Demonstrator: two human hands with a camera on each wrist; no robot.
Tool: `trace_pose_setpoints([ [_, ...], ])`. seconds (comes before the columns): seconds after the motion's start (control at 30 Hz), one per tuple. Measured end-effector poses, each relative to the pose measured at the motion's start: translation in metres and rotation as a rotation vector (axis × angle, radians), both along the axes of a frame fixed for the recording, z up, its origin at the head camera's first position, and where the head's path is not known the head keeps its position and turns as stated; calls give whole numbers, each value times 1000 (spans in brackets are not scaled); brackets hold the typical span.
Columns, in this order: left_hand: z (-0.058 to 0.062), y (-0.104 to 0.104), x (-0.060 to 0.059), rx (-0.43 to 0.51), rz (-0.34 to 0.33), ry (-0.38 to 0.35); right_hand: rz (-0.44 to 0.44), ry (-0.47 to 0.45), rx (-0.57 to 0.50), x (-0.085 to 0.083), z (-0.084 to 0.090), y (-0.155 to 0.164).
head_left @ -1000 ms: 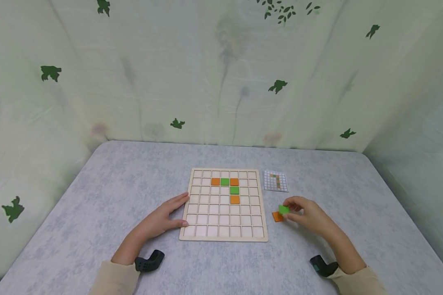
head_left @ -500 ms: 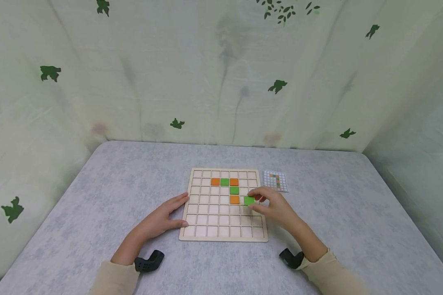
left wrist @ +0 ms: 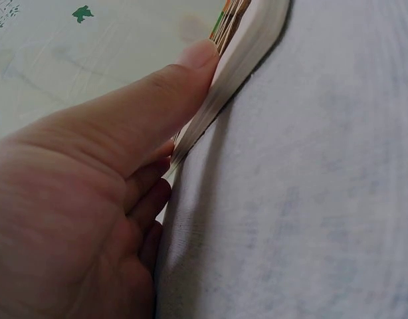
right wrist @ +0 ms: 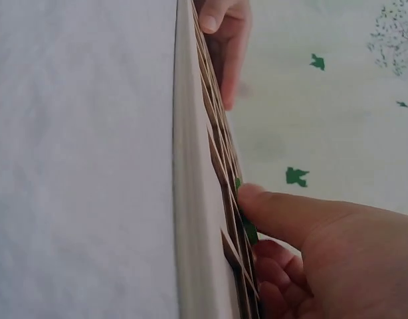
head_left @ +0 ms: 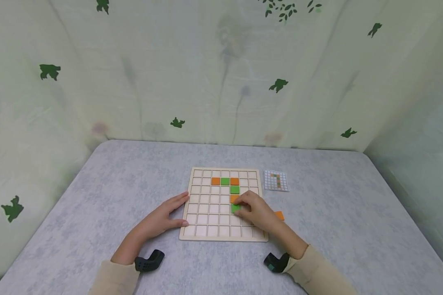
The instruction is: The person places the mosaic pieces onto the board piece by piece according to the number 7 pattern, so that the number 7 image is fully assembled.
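Right hand (head_left: 256, 212): fingertips pinch the green tile (head_left: 235, 208) over the cell below the orange tile (head_left: 234, 198); it should seat flat.
Left hand (head_left: 161, 219): spread fingers brace the grid board (head_left: 206, 217); steadiness matters.

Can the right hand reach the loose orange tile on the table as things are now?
Probably yes. The orange tile lies bare on the table beside the right hand, nothing between them; but that hand first must let go of the green tile.

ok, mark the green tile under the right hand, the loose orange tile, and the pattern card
green tile (head_left: 235, 208), head view, its visible left part beside the fingers
loose orange tile (head_left: 279, 215), head view, its exposed top face
pattern card (head_left: 276, 180), head view, middle of the printed grid
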State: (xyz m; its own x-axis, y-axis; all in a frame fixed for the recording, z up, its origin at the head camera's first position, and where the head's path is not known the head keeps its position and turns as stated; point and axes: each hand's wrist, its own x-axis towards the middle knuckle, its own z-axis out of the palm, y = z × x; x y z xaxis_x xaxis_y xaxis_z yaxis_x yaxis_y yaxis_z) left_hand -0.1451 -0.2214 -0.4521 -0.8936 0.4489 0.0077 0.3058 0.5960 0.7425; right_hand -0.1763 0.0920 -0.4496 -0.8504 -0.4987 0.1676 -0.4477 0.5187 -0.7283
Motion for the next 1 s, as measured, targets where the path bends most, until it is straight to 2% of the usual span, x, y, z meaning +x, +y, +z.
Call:
trace_pose_setpoints([
  [0.17, 1, 0, 1, 0, 3, -1, -8, -8, 36, 2, 3, -3],
  [0.37, -1, 0, 0, 2, 0, 0, 11, -32, -6, 3, 16, 4],
  [0.5, -1, -1, 0, 0, 2, 5, 66, 13, -57, 3, 26, 17],
  [0.63, -1, -1, 0, 5, 2, 6, 57, 45, -71, 7, 33, 36],
  [1.0, -3, -2, 0, 7, -2, 16, -43, 17, -18, 19, 23, 91],
])
